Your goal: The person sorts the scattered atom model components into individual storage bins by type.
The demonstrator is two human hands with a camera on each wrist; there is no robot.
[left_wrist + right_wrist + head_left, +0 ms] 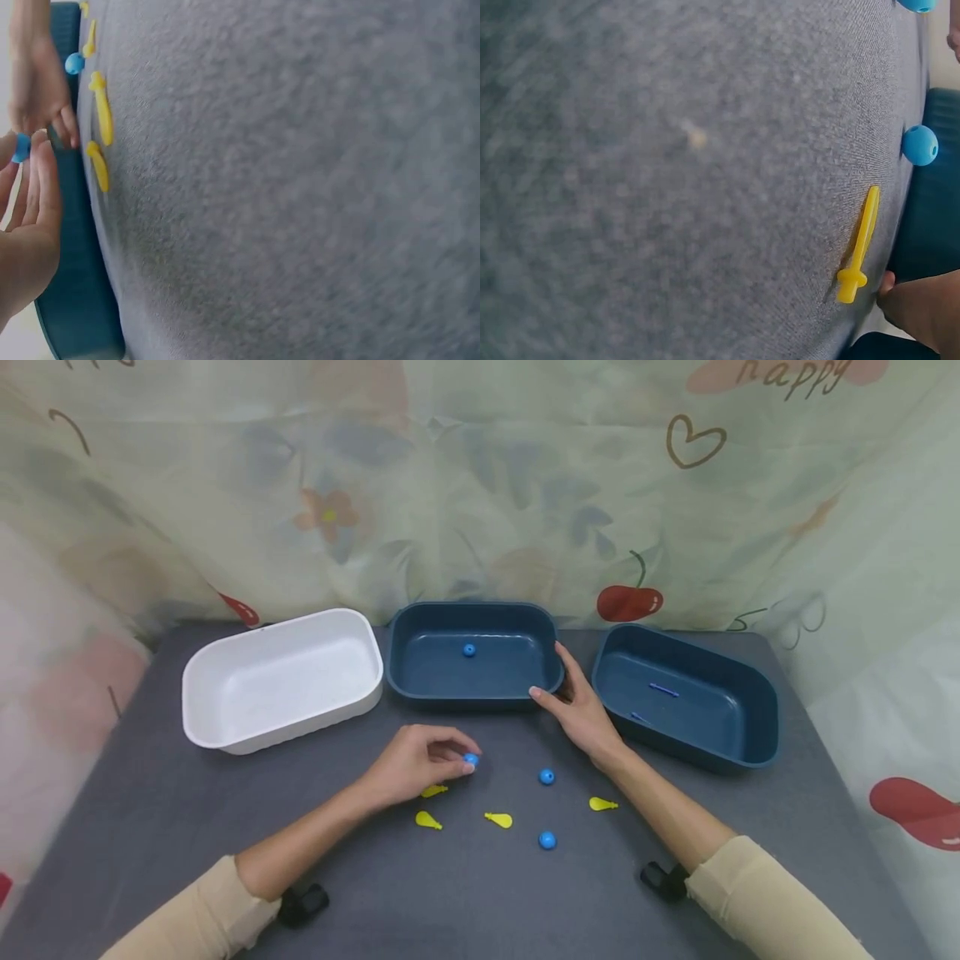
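In the head view my left hand (pixel 420 762) pinches a small blue ball (pixel 471 759) between thumb and fingertips, above the table in front of the middle dark blue bin (pixel 472 700). The same pinched ball (pixel 21 148) shows at the edge of the left wrist view. My right hand (pixel 585 714) rests against that bin's front right corner, thumb at the front rim and fingers spread along the right side. Inside the bin lies another blue ball (pixel 468 650). Two more, a nearer ball (pixel 547 841) and a farther ball (pixel 547 777), lie on the table.
Several yellow bulb-shaped pieces (pixel 498 820) lie on the grey table (pixel 480 910), one partly behind my left hand. A white bin (pixel 300 731) stands at left. The right dark blue bin (pixel 720 727) holds two small purple-blue sticks (pixel 663 690). A patterned curtain (pixel 480 510) hangs behind.
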